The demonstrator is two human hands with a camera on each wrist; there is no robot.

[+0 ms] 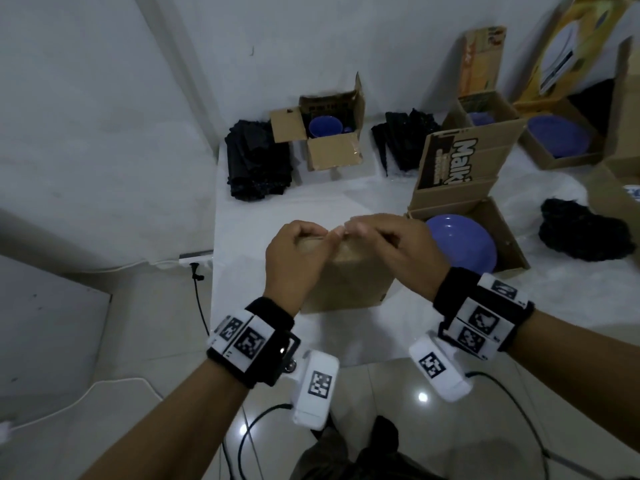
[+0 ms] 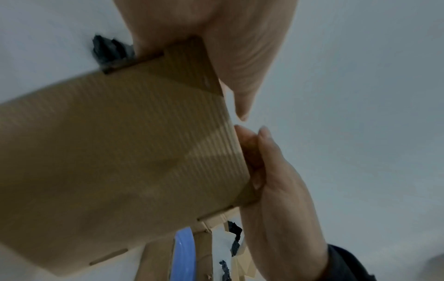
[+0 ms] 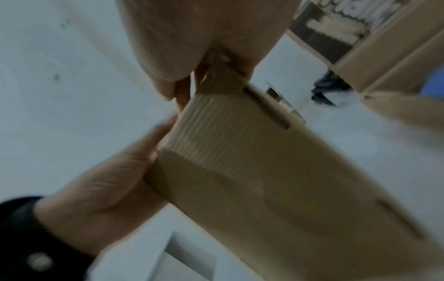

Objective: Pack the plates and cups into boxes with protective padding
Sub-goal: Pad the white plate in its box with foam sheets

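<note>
surface: white table (image 1: pixel 346 202) pushed against a white wall; tiled floor below with black cables.
box in hand: plain brown cardboard box (image 1: pixel 346 275) at the near edge of the table, centre of the head view, flaps folded over the top.
left hand: left hand (image 1: pixel 294 252) is on the box's top left edge, fingers curled over the flap, gripping it; the left wrist view shows the flap edge tucked under the palm.
right hand: right hand (image 1: pixel 398 247) is on the top right edge, fingers curled onto the flap, gripping it too. Fingertips of both hands nearly meet over the middle of the top.
wrists: black straps with white marker blocks on both.
open box right: second box (image 1: pixel 498 220) just beside the held one, lid up, with a blue plate (image 1: pixel 462 242) lying inside.
printed box: "Malki" carton (image 1: pixel 460 164) directly behind that, open, something blue inside, too small to tell.
back box: small open box (image 1: pixel 332 147) near the wall with a blue bowl-shaped dish (image 1: pixel 325 126) inside.
far right: shallow box (image 1: pixel 554 157) holding another blue plate (image 1: pixel 557 135); a yellow printed carton (image 1: pixel 581 39) stands behind.
padding: black padding piles, one (image 1: pixel 256 161) left of the back box, one (image 1: pixel 403 140) to its right, one (image 1: pixel 585 233) far right on the table.
</note>
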